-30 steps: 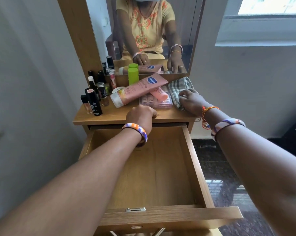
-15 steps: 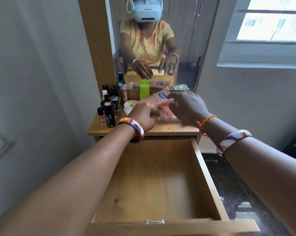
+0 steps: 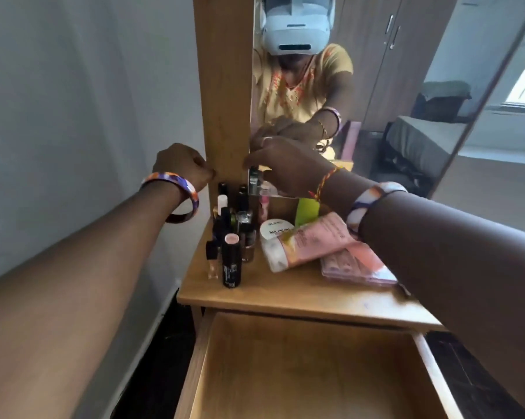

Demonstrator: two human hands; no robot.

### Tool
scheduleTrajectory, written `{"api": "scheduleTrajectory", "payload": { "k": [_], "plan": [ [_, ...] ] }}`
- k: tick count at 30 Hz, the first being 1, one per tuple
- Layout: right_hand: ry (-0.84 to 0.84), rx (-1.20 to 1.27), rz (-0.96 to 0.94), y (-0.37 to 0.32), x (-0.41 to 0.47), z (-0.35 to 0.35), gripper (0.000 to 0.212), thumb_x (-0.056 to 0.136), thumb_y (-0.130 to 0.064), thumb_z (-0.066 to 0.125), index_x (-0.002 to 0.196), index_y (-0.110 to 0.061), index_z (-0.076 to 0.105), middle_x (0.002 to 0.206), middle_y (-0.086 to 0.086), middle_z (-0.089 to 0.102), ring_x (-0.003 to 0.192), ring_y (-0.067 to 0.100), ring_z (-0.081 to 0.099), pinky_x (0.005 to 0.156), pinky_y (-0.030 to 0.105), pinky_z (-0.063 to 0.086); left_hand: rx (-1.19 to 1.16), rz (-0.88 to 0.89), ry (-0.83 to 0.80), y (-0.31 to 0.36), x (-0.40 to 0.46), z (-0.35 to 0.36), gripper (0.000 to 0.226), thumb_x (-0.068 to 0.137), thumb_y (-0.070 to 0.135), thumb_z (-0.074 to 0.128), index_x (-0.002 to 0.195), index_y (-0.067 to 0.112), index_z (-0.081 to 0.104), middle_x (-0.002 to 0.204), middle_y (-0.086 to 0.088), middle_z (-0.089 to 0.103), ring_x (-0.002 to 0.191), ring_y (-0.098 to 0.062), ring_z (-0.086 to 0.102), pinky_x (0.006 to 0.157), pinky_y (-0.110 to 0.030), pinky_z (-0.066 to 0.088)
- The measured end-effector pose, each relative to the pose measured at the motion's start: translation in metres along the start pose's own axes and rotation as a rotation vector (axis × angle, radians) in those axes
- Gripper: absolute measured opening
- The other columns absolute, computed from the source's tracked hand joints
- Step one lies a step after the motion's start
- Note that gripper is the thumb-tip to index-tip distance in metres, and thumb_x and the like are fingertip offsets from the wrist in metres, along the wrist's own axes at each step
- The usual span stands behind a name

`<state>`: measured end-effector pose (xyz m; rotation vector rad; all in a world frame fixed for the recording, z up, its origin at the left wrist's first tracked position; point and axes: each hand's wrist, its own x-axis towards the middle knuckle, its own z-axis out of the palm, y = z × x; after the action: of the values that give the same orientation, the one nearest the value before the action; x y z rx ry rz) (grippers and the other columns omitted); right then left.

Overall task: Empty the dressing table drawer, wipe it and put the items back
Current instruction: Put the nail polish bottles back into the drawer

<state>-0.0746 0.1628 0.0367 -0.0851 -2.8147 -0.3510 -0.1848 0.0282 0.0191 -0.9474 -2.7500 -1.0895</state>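
The drawer (image 3: 285,373) stands pulled out with a bare wooden bottom. Its items sit on the dressing table top (image 3: 285,294): a cluster of dark bottles (image 3: 231,261) at the left, a white round jar (image 3: 276,229), a green bottle (image 3: 306,207), a pink tube (image 3: 309,240) and a flat pink case (image 3: 361,264). My right hand (image 3: 285,167) reaches to the back by the mirror, its fingertips pinched on the top of a small dark bottle (image 3: 253,181). My left hand (image 3: 182,164) hovers as a fist beside the mirror frame, with nothing seen in it.
The wooden mirror frame (image 3: 225,86) rises just behind the bottles, and a white wall (image 3: 89,116) runs close on the left. The mirror (image 3: 376,86) reflects me, a wardrobe and a bed. Dark floor shows on both sides of the drawer.
Both hands left the pink tube at the table's middle and moved up and left to the bottles by the mirror. My view swung left and closer; the checked cloth is out of sight.
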Motion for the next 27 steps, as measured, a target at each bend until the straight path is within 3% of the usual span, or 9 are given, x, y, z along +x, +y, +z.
{"api": "scheduleTrajectory", "payload": {
  "k": [4, 7, 10, 12, 14, 17, 19, 23, 27],
  "plan": [
    [0.131, -0.206, -0.117, -0.004, 0.024, 0.026, 0.022, 0.088, -0.018, 0.052, 0.102, -0.013, 0.068, 0.104, 0.009, 0.067, 0.105, 0.029, 0.059, 0.077, 0.035, 0.046, 0.014, -0.067, -0.066, -0.008, 0.035, 0.019, 0.026, 0.075, 0.017, 0.067, 0.085, -0.007, 0.070, 0.088, -0.024, 0.070, 0.078, -0.033, 0.066, 0.075, -0.036, 0.055],
    [0.144, -0.238, -0.163, -0.007, 0.023, 0.029, 0.022, 0.083, -0.015, 0.052, 0.095, -0.012, 0.070, 0.101, 0.009, 0.068, 0.107, 0.030, 0.058, 0.079, 0.036, 0.044, 0.112, -0.021, -0.058, -0.009, 0.046, 0.020, 0.024, 0.076, 0.018, 0.067, 0.083, -0.005, 0.070, 0.086, -0.022, 0.070, 0.082, -0.034, 0.068, 0.079, -0.038, 0.057],
    [0.090, -0.269, -0.172, -0.006, 0.025, 0.027, 0.018, 0.081, -0.012, 0.055, 0.090, -0.010, 0.070, 0.097, 0.009, 0.068, 0.108, 0.030, 0.056, 0.080, 0.037, 0.043, 0.279, 0.030, -0.172, -0.004, 0.045, 0.020, 0.020, 0.079, 0.020, 0.069, 0.084, 0.000, 0.070, 0.087, -0.016, 0.071, 0.080, -0.029, 0.069, 0.077, -0.032, 0.054],
    [0.098, -0.283, -0.216, -0.006, 0.025, 0.026, 0.007, 0.069, -0.009, 0.066, 0.074, -0.009, 0.071, 0.080, 0.009, 0.069, 0.094, 0.032, 0.062, 0.070, 0.035, 0.046, 0.383, 0.082, -0.209, 0.001, 0.041, 0.023, 0.015, 0.079, 0.021, 0.068, 0.078, 0.007, 0.065, 0.086, -0.011, 0.069, 0.072, -0.027, 0.064, 0.072, -0.030, 0.050],
    [0.061, -0.358, -0.246, -0.006, 0.022, 0.027, 0.005, 0.060, -0.012, 0.072, 0.062, -0.009, 0.068, 0.069, 0.007, 0.068, 0.083, 0.030, 0.063, 0.064, 0.031, 0.046, 0.392, 0.104, -0.136, 0.001, 0.039, 0.029, 0.016, 0.081, 0.019, 0.062, 0.071, 0.008, 0.056, 0.086, -0.012, 0.062, 0.068, -0.027, 0.052, 0.068, -0.030, 0.044],
    [0.008, -0.377, -0.272, -0.010, 0.020, 0.032, 0.010, 0.056, -0.014, 0.058, 0.047, -0.014, 0.062, 0.056, 0.002, 0.064, 0.064, 0.026, 0.064, 0.054, 0.026, 0.044, 0.316, 0.066, -0.026, 0.004, 0.034, 0.035, 0.010, 0.084, 0.013, 0.058, 0.078, 0.007, 0.053, 0.084, -0.012, 0.054, 0.073, -0.027, 0.051, 0.070, -0.033, 0.044],
    [0.008, -0.436, -0.290, -0.006, 0.022, 0.041, 0.022, 0.060, -0.017, 0.046, 0.046, -0.020, 0.063, 0.054, -0.004, 0.063, 0.063, 0.020, 0.063, 0.053, 0.023, 0.043, 0.295, 0.054, -0.002, 0.003, 0.031, 0.036, 0.008, 0.085, 0.014, 0.059, 0.082, 0.007, 0.056, 0.081, -0.011, 0.053, 0.072, -0.026, 0.051, 0.067, -0.031, 0.043],
    [0.054, -0.497, -0.380, -0.002, 0.025, 0.041, 0.011, 0.056, -0.021, 0.076, 0.054, -0.024, 0.066, 0.059, -0.008, 0.064, 0.066, 0.016, 0.064, 0.055, 0.022, 0.045, 0.303, 0.045, 0.010, -0.003, 0.028, 0.032, 0.015, 0.085, 0.014, 0.062, 0.077, 0.006, 0.052, 0.079, -0.012, 0.052, 0.068, -0.024, 0.049, 0.066, -0.030, 0.042],
    [0.115, -0.495, -0.389, -0.004, 0.027, 0.036, 0.015, 0.055, -0.014, 0.081, 0.056, -0.019, 0.066, 0.060, -0.003, 0.065, 0.063, 0.018, 0.064, 0.053, 0.022, 0.045, 0.259, 0.046, 0.052, -0.004, 0.026, 0.024, 0.010, 0.085, 0.012, 0.063, 0.083, 0.003, 0.061, 0.081, -0.014, 0.058, 0.067, -0.023, 0.050, 0.065, -0.029, 0.043]
  ]
}}
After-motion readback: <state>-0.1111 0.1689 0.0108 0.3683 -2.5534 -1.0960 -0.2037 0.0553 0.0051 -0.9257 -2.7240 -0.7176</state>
